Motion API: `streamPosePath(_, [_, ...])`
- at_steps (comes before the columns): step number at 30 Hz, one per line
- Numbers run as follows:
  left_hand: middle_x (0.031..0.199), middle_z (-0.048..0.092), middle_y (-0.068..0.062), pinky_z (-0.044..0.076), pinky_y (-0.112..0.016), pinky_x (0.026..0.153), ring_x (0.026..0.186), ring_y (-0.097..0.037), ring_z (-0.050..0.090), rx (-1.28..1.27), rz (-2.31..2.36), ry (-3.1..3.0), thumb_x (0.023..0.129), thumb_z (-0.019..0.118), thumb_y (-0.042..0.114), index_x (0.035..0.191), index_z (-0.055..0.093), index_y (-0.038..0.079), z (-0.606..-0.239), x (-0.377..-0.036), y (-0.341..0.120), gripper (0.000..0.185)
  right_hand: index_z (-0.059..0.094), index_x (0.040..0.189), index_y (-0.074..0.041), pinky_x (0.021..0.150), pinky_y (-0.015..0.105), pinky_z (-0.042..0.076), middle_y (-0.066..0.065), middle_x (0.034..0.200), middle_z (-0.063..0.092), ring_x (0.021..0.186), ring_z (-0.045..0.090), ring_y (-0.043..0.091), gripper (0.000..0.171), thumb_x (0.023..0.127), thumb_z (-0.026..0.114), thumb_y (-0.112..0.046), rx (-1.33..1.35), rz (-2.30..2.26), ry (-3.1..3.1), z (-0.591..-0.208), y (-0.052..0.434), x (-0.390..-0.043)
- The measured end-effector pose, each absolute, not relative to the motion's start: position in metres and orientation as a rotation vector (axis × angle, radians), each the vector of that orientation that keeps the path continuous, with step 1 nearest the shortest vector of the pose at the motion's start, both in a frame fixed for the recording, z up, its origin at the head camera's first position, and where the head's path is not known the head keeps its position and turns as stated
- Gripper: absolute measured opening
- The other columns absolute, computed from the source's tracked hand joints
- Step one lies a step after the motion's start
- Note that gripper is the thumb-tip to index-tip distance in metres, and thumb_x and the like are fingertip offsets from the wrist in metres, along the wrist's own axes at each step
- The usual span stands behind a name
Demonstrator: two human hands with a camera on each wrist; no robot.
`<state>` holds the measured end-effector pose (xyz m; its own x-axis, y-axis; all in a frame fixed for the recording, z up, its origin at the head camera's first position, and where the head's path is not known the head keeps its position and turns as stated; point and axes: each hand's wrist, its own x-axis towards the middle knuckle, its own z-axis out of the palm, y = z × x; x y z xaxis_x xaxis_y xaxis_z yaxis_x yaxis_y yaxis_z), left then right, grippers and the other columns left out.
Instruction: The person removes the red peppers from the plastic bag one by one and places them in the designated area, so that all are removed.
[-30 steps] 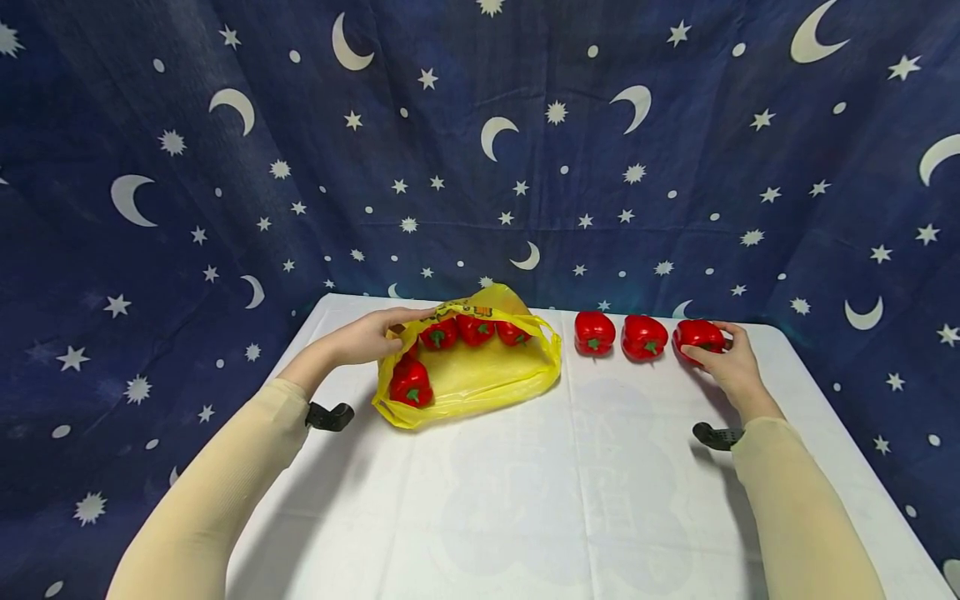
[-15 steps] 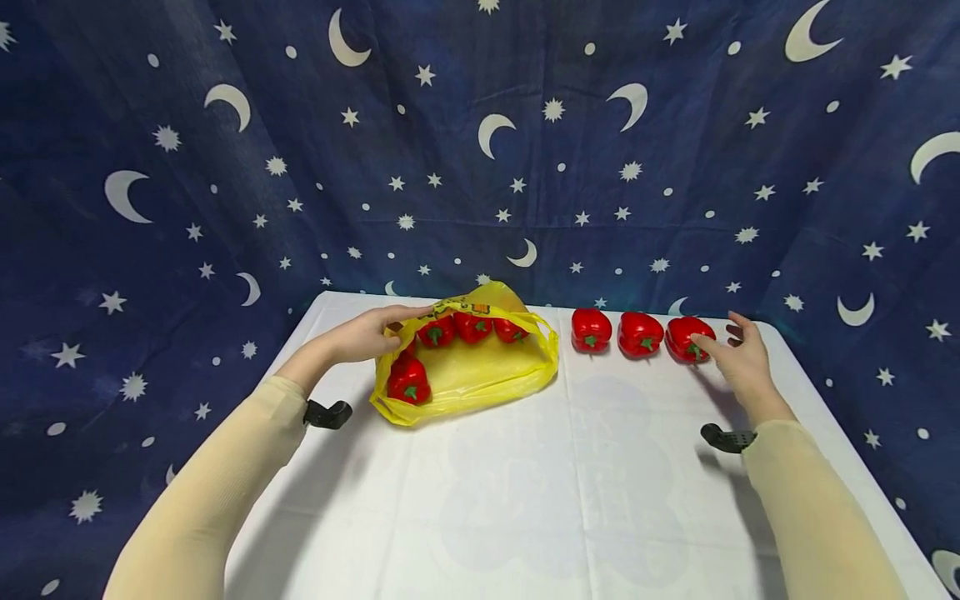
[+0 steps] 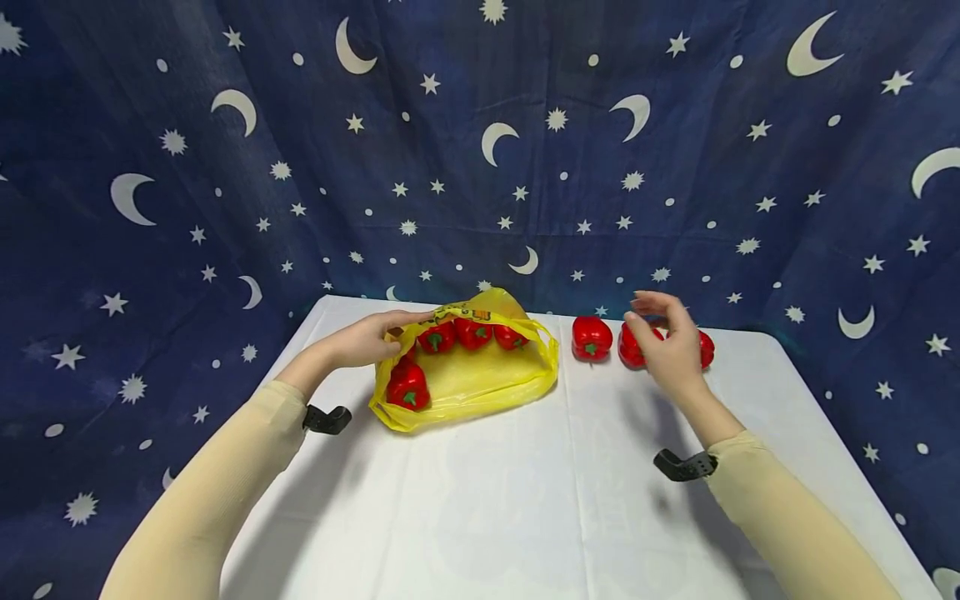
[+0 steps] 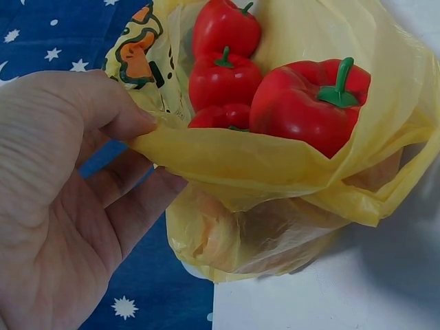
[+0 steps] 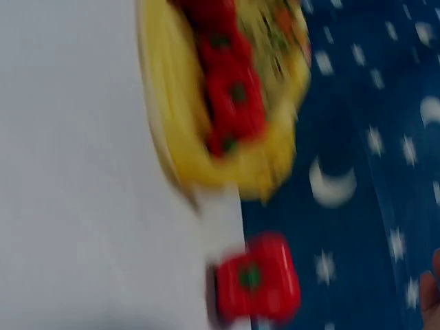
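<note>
A yellow plastic bag [image 3: 487,379] lies open on the white table [image 3: 525,500], with several red bell peppers inside, among them one at the left [image 3: 408,386] and one at the back [image 3: 472,332]. My left hand [image 3: 397,327] pinches the bag's upper rim [image 4: 206,148] between thumb and fingers, holding the mouth up. Three more red peppers stand in a row to the right: the left one [image 3: 592,337] shows whole, the middle one [image 3: 630,350] and the right one [image 3: 706,348] are partly hidden. My right hand [image 3: 648,312] hovers in front of them, fingers relaxed, holding nothing. The right wrist view is blurred and shows the bag [image 5: 227,137] and one pepper [image 5: 258,285].
A dark blue cloth with moons and stars [image 3: 480,150] hangs behind and beside the table. The table's near half holds nothing but my forearms. A black strap clip [image 3: 682,465] sits on each wrist.
My right hand let go of the rightmost pepper, lifted, and moved left in front of the middle pepper. My left hand kept its hold on the bag's rim.
</note>
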<state>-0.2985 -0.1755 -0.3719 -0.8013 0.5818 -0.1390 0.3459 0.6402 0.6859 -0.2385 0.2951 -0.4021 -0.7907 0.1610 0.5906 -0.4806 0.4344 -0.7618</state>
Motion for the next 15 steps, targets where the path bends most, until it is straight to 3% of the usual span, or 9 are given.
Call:
streamPosePath(3, [0.155, 0.044, 0.0, 0.049, -0.043, 0.095, 0.118, -0.03, 0.05, 0.743, 0.943, 2.516, 0.094, 0.051, 0.002, 0.157, 0.042, 0.036, -0.372, -0.298, -0.176, 0.072, 0.061, 0.135, -0.005, 0.094, 0.024, 0.046, 0.014, 0.127, 0.064, 0.112, 0.057, 0.021, 0.041, 0.095, 0.07, -0.008, 0.41, 1.454, -2.16, -0.407, 0.258, -0.234])
streamPosePath(9, [0.152, 0.046, -0.001, 0.048, -0.04, 0.09, 0.113, -0.029, 0.051, 0.769, 0.926, 2.533, 0.095, 0.052, 0.001, 0.158, 0.041, 0.033, -0.372, -0.296, -0.177, 0.072, 0.062, 0.132, -0.01, 0.103, 0.053, 0.046, 0.005, 0.13, 0.063, 0.118, 0.057, 0.027, 0.039, 0.095, 0.073, -0.017, 0.638, 1.554, -2.318, -0.421, 0.193, -0.234])
streamPosePath(15, [0.153, 0.047, -0.001, 0.048, -0.045, 0.099, 0.118, -0.028, 0.052, 0.762, 0.922, 2.556, 0.095, 0.053, 0.001, 0.157, 0.043, 0.034, -0.371, -0.297, -0.176, 0.071, 0.057, 0.143, -0.019, 0.107, 0.051, 0.044, -0.001, 0.14, 0.056, 0.126, 0.053, 0.028, 0.053, 0.094, 0.074, -0.029, 0.792, 1.621, -2.592, -0.438, 0.142, -0.241])
